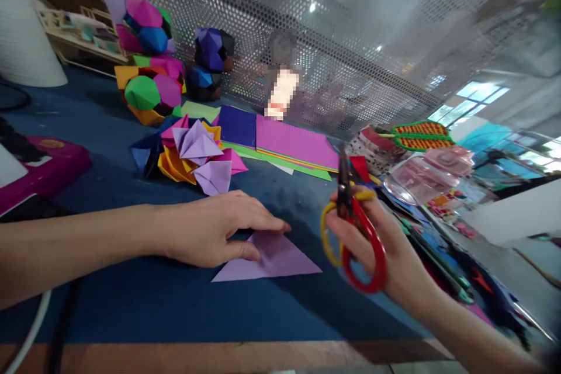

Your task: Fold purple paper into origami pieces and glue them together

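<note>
A lilac sheet of paper folded into a triangle [284,260] lies flat on the blue table mat. My left hand [223,228] rests across its upper left part, thumb apart from the stretched fingers, touching the paper without visibly gripping it. To the right, my right hand [390,234] is raised over the mat and closed around a pair of scissors [368,251]. Their handles show a red loop and a yellow loop, and the dark blades point up and away from me. A cluster of folded paper pieces [193,155] in lilac, orange, pink and blue sits beyond my left hand.
Stacked coloured paper [298,140] lies behind the triangle. Paper polyhedra [151,90] stand at the back left, near a magenta device [56,163]. A clear plastic container [425,178] and assorted tools crowd the right side. Perforated metal panels [245,6] rise behind the table.
</note>
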`<action>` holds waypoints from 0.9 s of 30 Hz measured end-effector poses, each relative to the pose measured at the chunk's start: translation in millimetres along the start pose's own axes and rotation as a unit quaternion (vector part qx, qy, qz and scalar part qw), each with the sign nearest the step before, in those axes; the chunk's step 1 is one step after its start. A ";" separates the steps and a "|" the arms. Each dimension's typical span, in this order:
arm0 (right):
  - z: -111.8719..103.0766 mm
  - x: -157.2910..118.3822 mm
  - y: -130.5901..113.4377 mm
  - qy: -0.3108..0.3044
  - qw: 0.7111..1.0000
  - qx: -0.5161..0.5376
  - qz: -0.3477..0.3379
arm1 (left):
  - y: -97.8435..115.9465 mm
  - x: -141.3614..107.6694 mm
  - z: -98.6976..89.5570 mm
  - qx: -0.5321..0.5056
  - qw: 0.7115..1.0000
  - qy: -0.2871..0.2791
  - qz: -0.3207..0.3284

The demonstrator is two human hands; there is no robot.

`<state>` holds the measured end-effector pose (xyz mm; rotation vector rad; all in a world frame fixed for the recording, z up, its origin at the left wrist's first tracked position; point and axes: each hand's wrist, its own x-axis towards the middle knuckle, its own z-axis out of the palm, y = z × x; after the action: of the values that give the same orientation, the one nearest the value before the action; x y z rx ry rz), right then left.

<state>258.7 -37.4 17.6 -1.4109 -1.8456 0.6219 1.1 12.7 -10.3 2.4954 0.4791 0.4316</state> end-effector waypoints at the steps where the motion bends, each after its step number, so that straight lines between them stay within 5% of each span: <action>1: 12.0 -5.6 -12.1 0.009 0.998 0.065 -0.015 | 1.4 -0.6 -2.6 -0.003 1.000 -0.017 -0.010; 5: 50.0 -19.7 -41.8 -0.100 0.982 0.161 0.004 | 5.7 -5.6 -11.3 -0.010 0.996 -0.069 -0.062; 10: 68.5 -13.6 -44.9 -0.141 0.966 0.217 -0.008 | 7.1 -8.5 -12.1 -0.007 0.996 -0.065 -0.061; 17: 63.5 -0.8 -33.2 -0.161 0.977 0.142 0.003 | 4.1 -7.1 -8.9 0.028 0.997 -0.065 -0.032; 27: 45.2 -8.0 -28.8 -0.099 0.983 0.140 0.071 | 7.2 -10.4 -9.3 0.006 0.996 -0.071 -0.062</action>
<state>207.0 -51.0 8.7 -1.3380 -1.7326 1.0831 -10.1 7.0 -0.9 2.4695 0.5753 0.2030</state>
